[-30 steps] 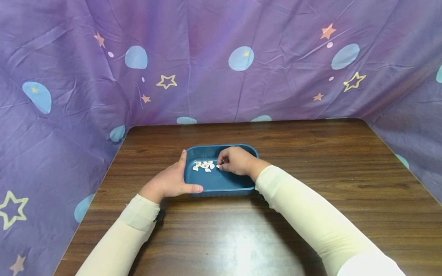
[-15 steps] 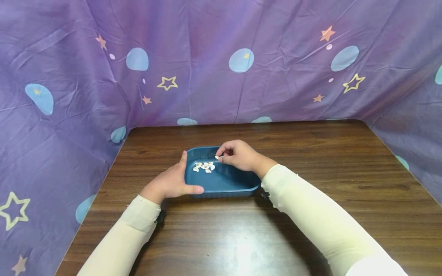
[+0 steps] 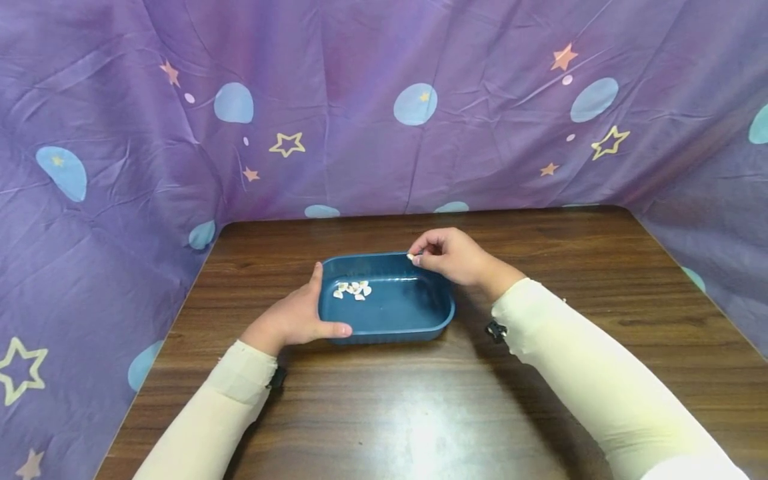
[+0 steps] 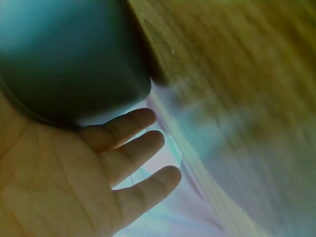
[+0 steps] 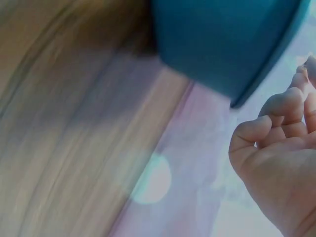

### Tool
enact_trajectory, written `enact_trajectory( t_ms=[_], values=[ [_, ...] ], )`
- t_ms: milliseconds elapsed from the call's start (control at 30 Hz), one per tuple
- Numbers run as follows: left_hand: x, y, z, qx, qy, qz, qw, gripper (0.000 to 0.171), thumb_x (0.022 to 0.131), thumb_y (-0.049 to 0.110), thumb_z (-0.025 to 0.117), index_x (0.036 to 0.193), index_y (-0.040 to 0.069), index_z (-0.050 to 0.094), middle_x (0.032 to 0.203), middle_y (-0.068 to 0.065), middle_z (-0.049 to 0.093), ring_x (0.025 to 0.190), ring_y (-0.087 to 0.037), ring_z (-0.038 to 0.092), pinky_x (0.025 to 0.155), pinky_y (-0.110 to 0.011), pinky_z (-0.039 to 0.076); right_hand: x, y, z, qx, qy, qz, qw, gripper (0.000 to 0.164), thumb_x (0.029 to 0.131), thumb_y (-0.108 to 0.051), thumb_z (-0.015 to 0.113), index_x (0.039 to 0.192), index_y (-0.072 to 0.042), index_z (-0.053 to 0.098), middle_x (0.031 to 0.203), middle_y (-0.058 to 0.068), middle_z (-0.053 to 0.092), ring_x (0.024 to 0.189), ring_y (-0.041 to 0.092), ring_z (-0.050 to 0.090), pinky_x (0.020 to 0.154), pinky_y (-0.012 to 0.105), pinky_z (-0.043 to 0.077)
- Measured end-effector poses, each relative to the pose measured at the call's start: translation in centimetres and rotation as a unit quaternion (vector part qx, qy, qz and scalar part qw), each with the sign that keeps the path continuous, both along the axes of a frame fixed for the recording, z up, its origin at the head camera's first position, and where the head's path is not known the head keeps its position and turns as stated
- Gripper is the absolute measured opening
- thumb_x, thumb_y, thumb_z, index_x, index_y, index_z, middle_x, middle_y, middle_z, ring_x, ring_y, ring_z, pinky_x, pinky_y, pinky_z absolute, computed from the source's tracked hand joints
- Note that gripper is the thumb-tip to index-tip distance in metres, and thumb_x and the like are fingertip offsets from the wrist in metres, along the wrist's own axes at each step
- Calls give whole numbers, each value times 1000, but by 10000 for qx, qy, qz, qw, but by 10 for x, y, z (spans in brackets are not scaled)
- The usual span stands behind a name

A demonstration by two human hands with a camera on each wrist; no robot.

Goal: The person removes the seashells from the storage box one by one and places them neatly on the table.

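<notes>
A blue rectangular basin (image 3: 408,328) stands on the table, with several small white pieces (image 3: 359,288) lying together on the left part of its floor. At its left end, my left hand (image 3: 294,312) rests against the wall, thumb along the front rim and index finger along the left side. Its other fingers are straight in the left wrist view, beside the basin's outer wall (image 4: 74,59). Above the far right rim, my right hand (image 3: 459,257) pinches one small white piece (image 3: 411,257) between thumb and index finger. The right wrist view shows its remaining fingers curled; the piece is hidden there.
The brown wooden table (image 3: 372,400) extends around the basin. A purple curtain (image 3: 360,120) with stars and blue spots hangs behind and along both sides of it. Small dark wrist devices sit under both cream sleeves.
My right hand has lifted from beside the white pieces, moving right and away to the far rim with one piece pinched in it. The left hand and the basin stay in place.
</notes>
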State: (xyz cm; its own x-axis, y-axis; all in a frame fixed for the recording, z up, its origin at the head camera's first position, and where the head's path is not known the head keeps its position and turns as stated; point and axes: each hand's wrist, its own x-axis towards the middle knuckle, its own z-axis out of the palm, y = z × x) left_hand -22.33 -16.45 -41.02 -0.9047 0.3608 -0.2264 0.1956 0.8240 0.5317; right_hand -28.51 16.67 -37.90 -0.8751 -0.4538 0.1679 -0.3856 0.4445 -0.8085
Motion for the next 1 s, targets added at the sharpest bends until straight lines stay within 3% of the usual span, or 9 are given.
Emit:
enact_trajectory(
  t_ms=[433, 700, 1000],
  values=[
    [1, 0, 0, 0, 46, 20, 10000, 147, 79, 66, 84, 165, -1, -14, 168, -32, 25, 152, -45, 37, 123, -55, 33, -5, 62, -7, 909, 374, -528, 9938, 9, 95, -8, 76, 101, -1, 79, 79, 4, 67, 72, 9, 56, 63, 21, 45],
    [1, 0, 1, -13, 18, 16, 10000, 148, 79, 66, 84, 165, -2, -14, 168, -33, 24, 152, -46, 37, 124, -56, 33, -6, 77, -20, 1647, 268, -589, 9842, 7, 95, -9, 76, 100, -4, 79, 81, 0, 73, 73, 9, 58, 68, 26, 47],
    [0, 0, 0, -16, 56, -4, 10000, 147, 79, 66, 84, 165, -3, -14, 167, -34, 24, 152, -47, 36, 124, -56, 32, -11, 80, -36, 2286, 225, -378, 9725, 4, 93, -10, 78, 94, -7, 77, 75, -5, 68, 70, 10, 56, 68, 30, 47]
  ],
)
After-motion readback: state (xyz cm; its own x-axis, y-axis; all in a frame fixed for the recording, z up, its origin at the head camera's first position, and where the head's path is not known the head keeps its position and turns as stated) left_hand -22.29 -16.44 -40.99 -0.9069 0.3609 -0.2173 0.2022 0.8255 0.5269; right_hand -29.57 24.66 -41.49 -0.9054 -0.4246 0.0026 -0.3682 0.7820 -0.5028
